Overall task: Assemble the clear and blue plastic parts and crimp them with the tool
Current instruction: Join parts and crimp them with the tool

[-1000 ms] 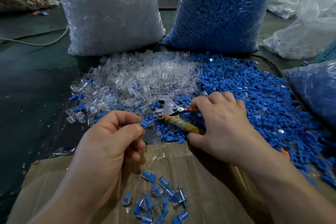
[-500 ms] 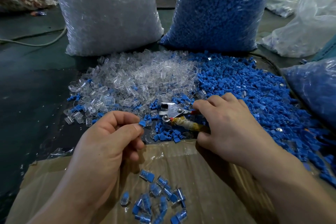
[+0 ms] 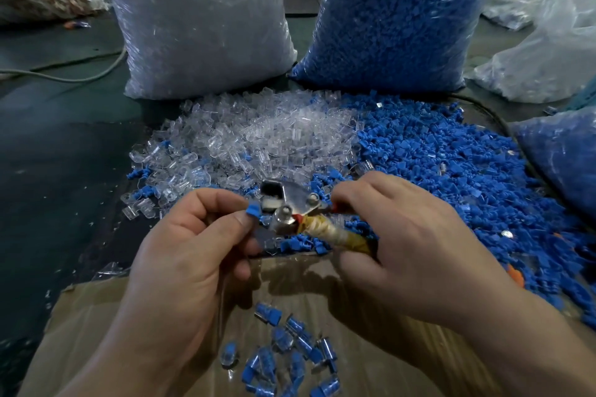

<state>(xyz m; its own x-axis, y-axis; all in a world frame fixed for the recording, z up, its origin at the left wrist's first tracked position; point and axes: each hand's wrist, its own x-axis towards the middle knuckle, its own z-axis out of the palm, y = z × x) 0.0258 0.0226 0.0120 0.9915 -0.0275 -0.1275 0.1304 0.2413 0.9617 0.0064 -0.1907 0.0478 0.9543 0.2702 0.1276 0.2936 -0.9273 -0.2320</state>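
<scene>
My left hand (image 3: 190, 255) pinches a small blue plastic part (image 3: 253, 212) between thumb and forefinger; whether a clear part is joined to it is hidden. My right hand (image 3: 409, 242) grips the crimping tool (image 3: 290, 206), a metal-jawed plier with yellow tape wound on one handle and red on the other. The tool's jaws sit right beside the pinched part, touching or nearly so. A heap of clear parts (image 3: 258, 142) and a heap of blue parts (image 3: 435, 164) lie just beyond my hands. Several assembled clear-and-blue pieces (image 3: 290, 354) lie on cardboard (image 3: 96, 316) below.
Two big sacks stand at the back: one of clear parts (image 3: 200, 22), one of blue parts (image 3: 396, 16). Another blue-filled bag (image 3: 567, 158) lies at the right, with pale plastic bags (image 3: 541, 51) behind it. A cable (image 3: 80, 74) runs across the dark surface on the left.
My right hand has lifted the tool off the pile and brought its jaws left to the blue part. My left hand has stayed in place, still pinching the part.
</scene>
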